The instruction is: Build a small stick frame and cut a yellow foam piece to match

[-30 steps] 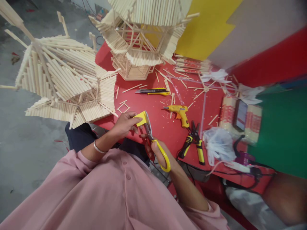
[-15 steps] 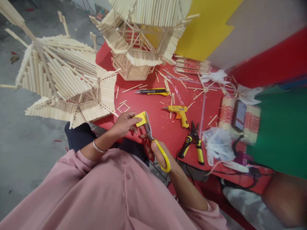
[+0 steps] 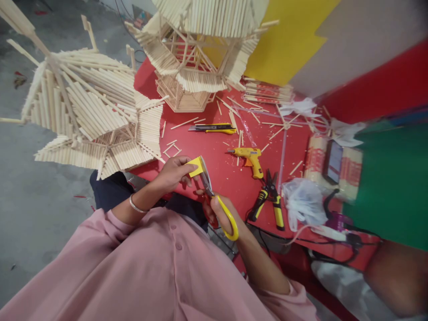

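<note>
My left hand pinches a small piece of yellow paper just above the near edge of the red table. My right hand grips yellow-handled scissors, fingers through the loops. The scissor blades point up and away and meet the right edge of the yellow paper. Both hands are held close in front of my pink shirt.
On the table lie a yellow glue gun, yellow-handled pliers, a yellow utility knife, loose wooden sticks, stick bundles, plastic bags and a phone. Large stick-built structures stand at left and at the back.
Almost nothing differs. The hands stay in place with the paper and scissors, and the view shifts very slightly.
</note>
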`<state>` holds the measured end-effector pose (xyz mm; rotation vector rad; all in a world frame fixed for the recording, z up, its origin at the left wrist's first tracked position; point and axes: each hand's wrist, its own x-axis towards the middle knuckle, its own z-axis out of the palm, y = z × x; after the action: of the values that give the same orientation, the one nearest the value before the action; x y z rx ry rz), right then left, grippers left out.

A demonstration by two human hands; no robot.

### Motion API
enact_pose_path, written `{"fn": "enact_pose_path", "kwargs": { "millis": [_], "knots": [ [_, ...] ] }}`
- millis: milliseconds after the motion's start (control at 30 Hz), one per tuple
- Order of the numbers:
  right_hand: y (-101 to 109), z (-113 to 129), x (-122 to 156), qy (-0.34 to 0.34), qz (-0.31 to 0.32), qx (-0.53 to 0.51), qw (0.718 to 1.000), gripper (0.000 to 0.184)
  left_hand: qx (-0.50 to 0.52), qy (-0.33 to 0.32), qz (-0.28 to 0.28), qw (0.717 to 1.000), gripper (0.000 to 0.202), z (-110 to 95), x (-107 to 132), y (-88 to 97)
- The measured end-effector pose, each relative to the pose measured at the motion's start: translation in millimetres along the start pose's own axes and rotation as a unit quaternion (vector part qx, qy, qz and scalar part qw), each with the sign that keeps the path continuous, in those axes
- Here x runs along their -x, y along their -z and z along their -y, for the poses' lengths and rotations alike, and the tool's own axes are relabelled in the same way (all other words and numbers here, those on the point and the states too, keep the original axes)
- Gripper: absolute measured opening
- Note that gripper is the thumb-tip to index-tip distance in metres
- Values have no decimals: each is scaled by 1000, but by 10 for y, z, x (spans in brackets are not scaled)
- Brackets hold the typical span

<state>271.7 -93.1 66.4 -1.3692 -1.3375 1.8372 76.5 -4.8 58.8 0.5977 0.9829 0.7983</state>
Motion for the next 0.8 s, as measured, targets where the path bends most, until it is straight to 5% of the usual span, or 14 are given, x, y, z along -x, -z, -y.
{"fn": "enact_pose_path", "kwargs": {
  "millis": [800],
  "knots": [
    [-80,38,7,14,-40,33,999,75,-13,14,14,1000,28,8,62,-34]
  ]
}}
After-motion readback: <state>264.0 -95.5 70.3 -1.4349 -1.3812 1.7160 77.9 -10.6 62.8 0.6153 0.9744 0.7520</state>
